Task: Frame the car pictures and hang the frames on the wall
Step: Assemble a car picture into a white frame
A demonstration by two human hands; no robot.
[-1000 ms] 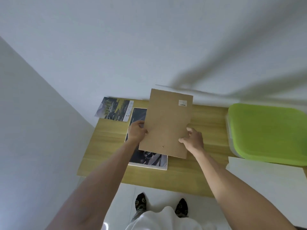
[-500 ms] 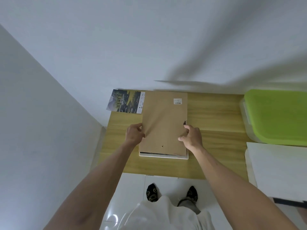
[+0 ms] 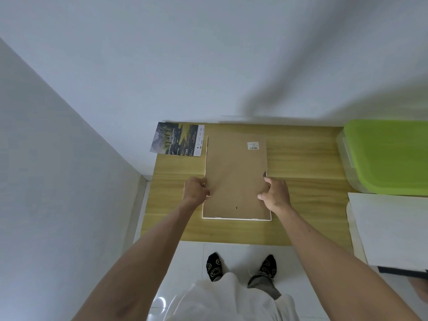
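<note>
A brown backing board point(image 3: 235, 174) with a small barcode sticker lies in a white picture frame point(image 3: 236, 218) that rests face down on the wooden table point(image 3: 301, 163). My left hand point(image 3: 195, 189) grips the board's left edge. My right hand point(image 3: 275, 193) grips its right edge, fingers curled at the frame's side. A second car picture point(image 3: 177, 142) lies flat at the table's back left corner, partly over the edge. The picture inside the frame is hidden under the board.
A clear plastic bin with a green lid point(image 3: 389, 156) stands at the table's right end. A white sheet or board point(image 3: 389, 228) lies at the right, in front of the bin. White walls close in at the back and on the left. My feet stand on white floor tiles.
The backing board came down from a raised, tilted position and now lies flat in the frame, covering the car picture. Both hands stayed on its side edges.
</note>
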